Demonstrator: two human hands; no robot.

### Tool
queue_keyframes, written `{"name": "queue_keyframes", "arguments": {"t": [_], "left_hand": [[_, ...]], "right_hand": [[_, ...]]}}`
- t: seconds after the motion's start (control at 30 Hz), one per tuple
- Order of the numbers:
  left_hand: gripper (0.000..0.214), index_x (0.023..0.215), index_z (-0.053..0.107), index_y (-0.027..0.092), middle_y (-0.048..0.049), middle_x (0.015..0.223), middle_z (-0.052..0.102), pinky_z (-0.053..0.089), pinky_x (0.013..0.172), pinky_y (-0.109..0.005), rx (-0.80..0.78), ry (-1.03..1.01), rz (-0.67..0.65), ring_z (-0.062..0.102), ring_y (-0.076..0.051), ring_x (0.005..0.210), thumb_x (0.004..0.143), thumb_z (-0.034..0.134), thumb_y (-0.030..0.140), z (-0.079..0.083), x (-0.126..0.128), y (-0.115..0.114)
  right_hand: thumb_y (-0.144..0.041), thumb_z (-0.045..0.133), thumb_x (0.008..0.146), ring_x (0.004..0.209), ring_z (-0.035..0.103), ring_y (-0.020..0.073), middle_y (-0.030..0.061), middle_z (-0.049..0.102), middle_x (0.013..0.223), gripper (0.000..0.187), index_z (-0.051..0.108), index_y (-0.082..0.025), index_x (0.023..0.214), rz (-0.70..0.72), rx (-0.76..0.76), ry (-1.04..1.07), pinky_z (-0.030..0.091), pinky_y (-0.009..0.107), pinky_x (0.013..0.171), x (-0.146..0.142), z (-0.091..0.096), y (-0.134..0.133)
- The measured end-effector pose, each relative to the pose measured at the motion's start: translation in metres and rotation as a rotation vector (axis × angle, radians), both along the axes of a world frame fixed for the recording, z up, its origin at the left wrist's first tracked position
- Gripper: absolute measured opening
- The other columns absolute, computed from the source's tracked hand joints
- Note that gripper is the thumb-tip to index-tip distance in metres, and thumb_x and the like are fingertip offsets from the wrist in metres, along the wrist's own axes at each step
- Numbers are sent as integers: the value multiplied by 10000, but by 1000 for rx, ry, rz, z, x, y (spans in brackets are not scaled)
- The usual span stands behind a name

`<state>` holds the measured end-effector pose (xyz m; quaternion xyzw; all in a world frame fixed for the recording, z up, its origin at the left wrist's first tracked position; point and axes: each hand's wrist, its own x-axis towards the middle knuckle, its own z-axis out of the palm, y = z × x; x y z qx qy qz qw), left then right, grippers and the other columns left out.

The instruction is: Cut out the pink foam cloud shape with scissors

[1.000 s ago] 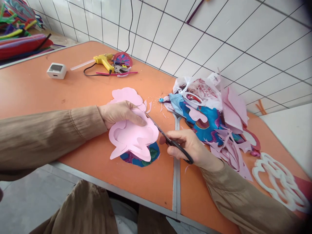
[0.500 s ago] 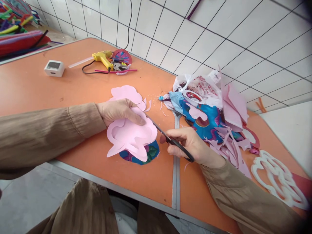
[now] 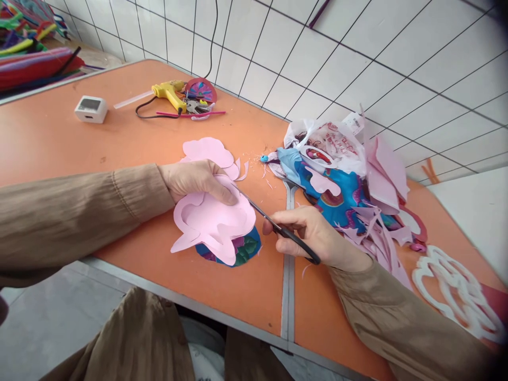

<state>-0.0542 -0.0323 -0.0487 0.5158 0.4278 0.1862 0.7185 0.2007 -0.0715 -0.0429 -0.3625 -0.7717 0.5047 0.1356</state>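
Pink sheet material, cut into a rounded, lobed shape, is what I see pinched in the left hand (image 3: 200,182) from my seat at the far end of the feed. Its thumb presses flat on top of this pink cut-out (image 3: 210,214) while the other fingers go out of sight underneath. The cut-out is over the near part of the orange table (image 3: 130,148), left of the metal seam; I cannot tell whether it touches the tabletop. Beneath its near edge, part of a blue patterned piece (image 3: 251,248) shows.

I have the right hand (image 3: 311,233) closed around the black handles of the scissors (image 3: 280,229), blades pointing up and left to the cut-out's edge, near the left thumb. How far the blades are parted I cannot make out. Just beyond the left hand lie more pink pieces (image 3: 208,151).

Farther back I can see a yellow glue gun (image 3: 170,95), with a small white box (image 3: 91,109) to its left. Beyond the right hand, a plastic bag (image 3: 341,140), blue printed cloth (image 3: 349,190) and pink scraps (image 3: 381,238) are heaped together near the tiled wall (image 3: 254,37).
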Motion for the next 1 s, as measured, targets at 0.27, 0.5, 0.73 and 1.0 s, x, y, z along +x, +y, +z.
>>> {"name": "queue_keyframes", "arguments": {"t": [0.27, 0.5, 0.73, 1.0], "left_hand": [[196, 591, 716, 154, -19, 517, 658, 569, 594, -294, 9, 0, -70, 618, -163, 484, 571, 863, 282, 1, 0, 0], [163, 616, 733, 170, -22, 542, 684, 557, 597, -280, 9, -21, -122, 623, -164, 512, 593, 839, 292, 2, -1, -1], [146, 708, 760, 167, -29, 659, 733, 548, 578, -270, -30, 81, -164, 642, -163, 551, 614, 841, 243, 13, -2, -1], [163, 749, 766, 148, -11, 599, 699, 495, 535, -205, 44, -50, -116, 650, -141, 526, 607, 821, 206, -5, -1, 1]], "right_hand": [[-596, 721, 754, 496, 268, 69, -59, 367, 550, 455, 665, -145, 776, 20, -20, -40, 237, 238, 456, 2, 5, 1], [-527, 755, 725, 515, 351, 90, -46, 414, 540, 391, 680, -147, 781, -3, -76, -110, 273, 240, 474, 4, 4, 2], [-480, 764, 708, 523, 349, 89, -47, 412, 538, 347, 672, -149, 760, -8, -98, -136, 288, 234, 476, 5, 5, 2], [-473, 748, 728, 518, 337, 86, -50, 405, 540, 328, 654, -159, 732, 22, -53, -142, 274, 240, 476, 5, 5, 3]]}}
